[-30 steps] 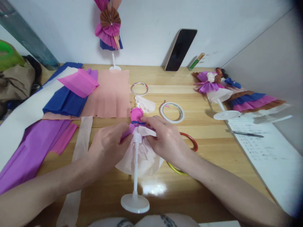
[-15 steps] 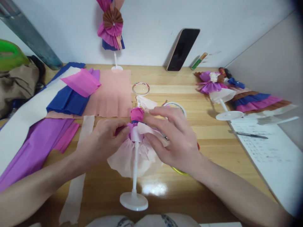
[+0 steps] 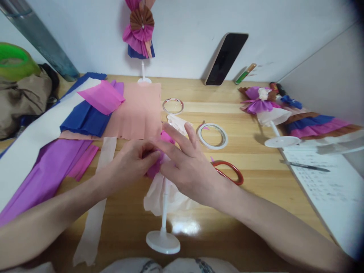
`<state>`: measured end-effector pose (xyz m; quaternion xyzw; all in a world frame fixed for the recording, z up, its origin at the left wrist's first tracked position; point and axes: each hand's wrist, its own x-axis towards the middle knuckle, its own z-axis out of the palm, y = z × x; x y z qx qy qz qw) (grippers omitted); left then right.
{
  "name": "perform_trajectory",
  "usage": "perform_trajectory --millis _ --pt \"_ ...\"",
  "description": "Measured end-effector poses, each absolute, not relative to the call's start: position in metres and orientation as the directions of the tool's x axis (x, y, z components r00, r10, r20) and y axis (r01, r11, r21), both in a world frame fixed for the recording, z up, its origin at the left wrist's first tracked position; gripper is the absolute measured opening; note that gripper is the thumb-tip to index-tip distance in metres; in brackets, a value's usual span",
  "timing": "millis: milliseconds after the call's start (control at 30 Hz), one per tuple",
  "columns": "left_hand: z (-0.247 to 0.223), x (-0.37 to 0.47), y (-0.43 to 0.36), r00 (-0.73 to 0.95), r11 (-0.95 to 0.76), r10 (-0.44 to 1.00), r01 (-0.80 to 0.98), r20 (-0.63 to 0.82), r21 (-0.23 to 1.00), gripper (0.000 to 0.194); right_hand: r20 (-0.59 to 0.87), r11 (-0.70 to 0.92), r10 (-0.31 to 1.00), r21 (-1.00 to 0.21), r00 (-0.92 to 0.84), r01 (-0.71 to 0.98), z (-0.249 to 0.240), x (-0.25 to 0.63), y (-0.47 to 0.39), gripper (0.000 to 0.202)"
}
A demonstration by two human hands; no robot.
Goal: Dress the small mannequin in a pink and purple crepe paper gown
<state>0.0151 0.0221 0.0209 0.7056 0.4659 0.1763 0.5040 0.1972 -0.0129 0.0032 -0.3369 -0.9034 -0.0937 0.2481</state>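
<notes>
Paper dress (image 3: 154,197) in pink, purple and pale tones is at the front middle of the tabletop (image 3: 127,231) in the head view, on a white stand (image 3: 164,212) whose round base is nearest the person. Left hand (image 3: 129,159) pinches it at the purple waist, thumb against forefinger. Right hand (image 3: 189,167) bends its thumb and forefinger in at the same spot, other fingers raised and spread — whether it grips anything there, I cannot tell.

To the left run a long pale strip (image 3: 92,223), purple paper (image 3: 54,170) and blue paper (image 3: 85,119), with a peach sheet (image 3: 139,110) beyond. Past the hands lie a pale scrap (image 3: 179,122), a roll of tape (image 3: 200,137) and a patterned ring (image 3: 173,113); a red loop (image 3: 240,178) sits just right of them. A phone (image 3: 227,58) leans on the wall — and another little dress (image 3: 257,100) lies over right, near a pen (image 3: 309,167) on white paper (image 3: 321,189) covered in small marks.
</notes>
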Motion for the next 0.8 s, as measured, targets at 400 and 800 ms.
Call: perform_trajectory --millis 400,800 --pt "0.025 0.015 0.013 0.550 -0.294 0.831 0.556 -0.079 0.777 0.026 0.565 0.713 0.609 -0.083 -0.556 0.697 -0.004 0.203 -0.006 0.015" --pt "0.048 0.010 -0.001 0.472 -0.447 0.878 0.741 0.085 0.501 0.037 0.606 0.646 0.684 -0.243 -0.406 0.724 -0.012 0.201 -0.003 0.016"
